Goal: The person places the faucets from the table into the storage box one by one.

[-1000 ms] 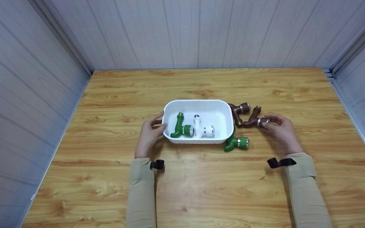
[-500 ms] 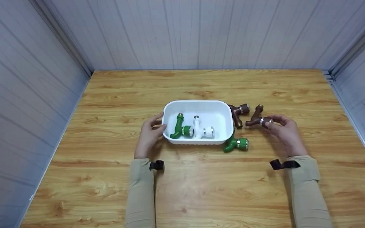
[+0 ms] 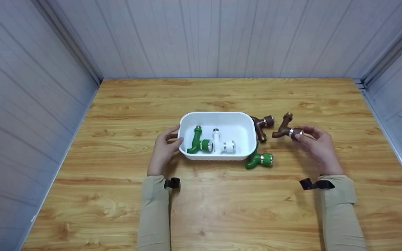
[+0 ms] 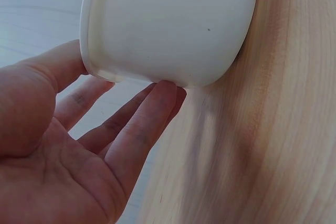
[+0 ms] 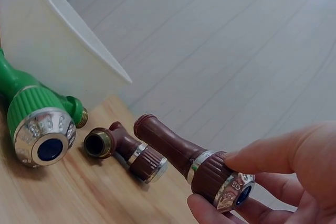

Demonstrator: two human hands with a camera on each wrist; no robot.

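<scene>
My left hand (image 3: 166,148) grips the left end of a white plastic tub (image 3: 218,157), its thumb over the rim; in the left wrist view the fingertips touch the outer wall (image 4: 168,35). Inside the tub lie a green tap (image 3: 196,140) and a white tap (image 3: 218,142). My right hand (image 3: 319,148) pinches a brown tap (image 3: 283,129) by its ribbed knob. The right wrist view shows thumb and fingers on either side of that knob (image 5: 210,174).
Against the tub's right end lie another brown tap (image 3: 261,128) and a second green tap (image 3: 258,159), both partly hidden by the tub. The wooden tabletop (image 3: 243,209) is bounded by pale panel walls (image 3: 201,38) at the back and sides.
My right hand has moved rightward with the brown tap, widening the gap to the other brown tap; the held tap has tilted slightly. My left hand stays on the tub.
</scene>
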